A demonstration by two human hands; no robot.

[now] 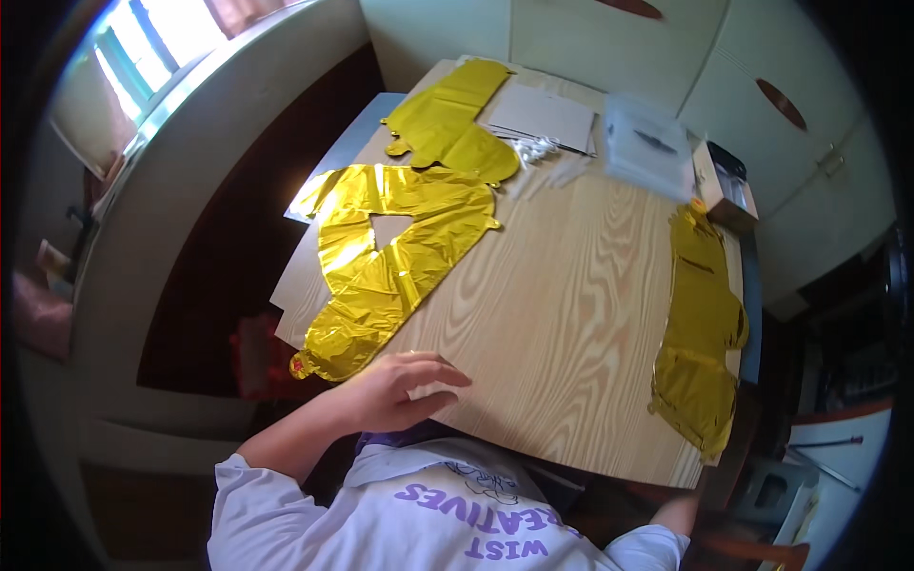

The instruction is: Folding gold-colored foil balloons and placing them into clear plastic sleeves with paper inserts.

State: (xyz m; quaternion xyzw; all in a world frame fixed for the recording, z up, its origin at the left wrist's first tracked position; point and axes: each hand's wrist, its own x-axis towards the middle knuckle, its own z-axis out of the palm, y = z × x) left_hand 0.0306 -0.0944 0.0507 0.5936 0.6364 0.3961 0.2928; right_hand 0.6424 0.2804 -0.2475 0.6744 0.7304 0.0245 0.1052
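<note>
My left hand (405, 388) hovers at the near edge of the wooden table, its thumb and fingers apart and nothing between them. Closest to it is a flat, shiny gold foil balloon (371, 295), crinkled, with an opening through its middle. A second flat gold foil balloon (443, 119) lies at the far left of the table, touching or slightly under the first. Along the right edge rests a third gold foil balloon (695, 324), also flat. Only a bit of my right forearm (676, 515) shows, low at the near right; the hand itself is out of sight.
At the back of the table (543, 314) sit white sheets (543, 114), small white pieces (536, 149), a translucent plastic box (647, 147) and an open box (728, 186) with dark contents. A red object (259, 357) is left of the table. Cabinets (609, 48) stand behind.
</note>
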